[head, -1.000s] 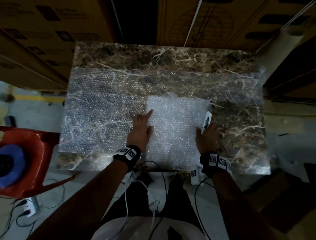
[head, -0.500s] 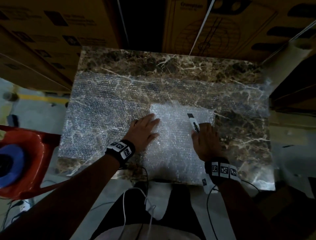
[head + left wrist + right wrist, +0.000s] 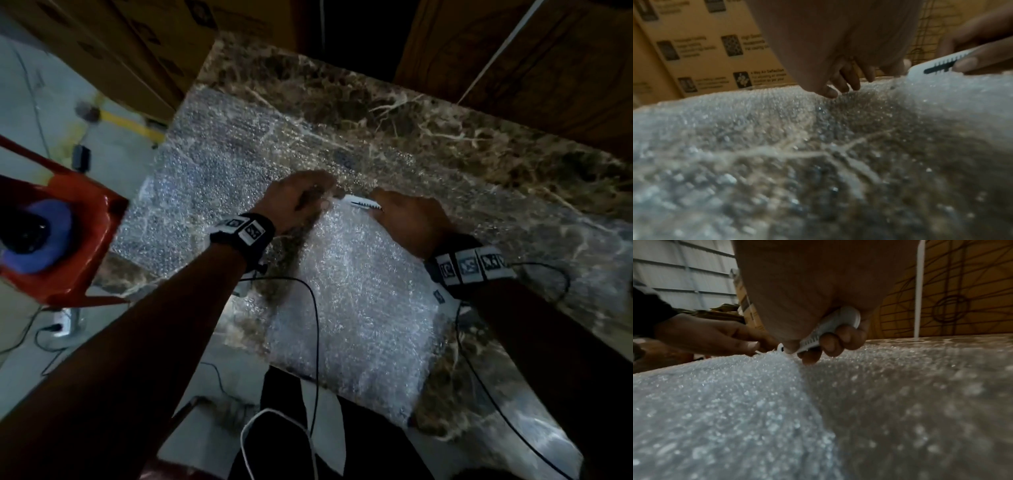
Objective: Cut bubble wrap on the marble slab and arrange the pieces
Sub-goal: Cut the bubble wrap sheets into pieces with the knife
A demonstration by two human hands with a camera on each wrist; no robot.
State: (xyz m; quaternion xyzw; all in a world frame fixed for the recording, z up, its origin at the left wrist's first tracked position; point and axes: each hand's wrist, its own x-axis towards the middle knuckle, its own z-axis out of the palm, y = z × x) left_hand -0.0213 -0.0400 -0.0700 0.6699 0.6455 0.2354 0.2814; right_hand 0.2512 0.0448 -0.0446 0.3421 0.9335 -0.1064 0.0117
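Right hand (image 3: 409, 219) curled round a white utility knife (image 3: 364, 205), grip narrow and tight on the handle, thumb on top, blade end aimed left toward the other hand. Knife laid low along the far edge of the whiter, layered bubble wrap piece (image 3: 356, 301), touching it or just above; cannot tell which. Left hand (image 3: 298, 202) just beside the knife tip, fingers (image 3: 846, 81) bent downward with tips on the wrap; whether pinching the far corner of the piece or only pressing, cannot tell. Beneath both, a larger clear bubble wrap sheet (image 3: 205, 192) spread flat over the brown marble slab (image 3: 428, 137), serving as the bench. Whiter piece reaching from the hands back to the slab's near edge. Outward: cardboard boxes (image 3: 548, 68) behind the slab, red chair (image 3: 68, 240) at left.
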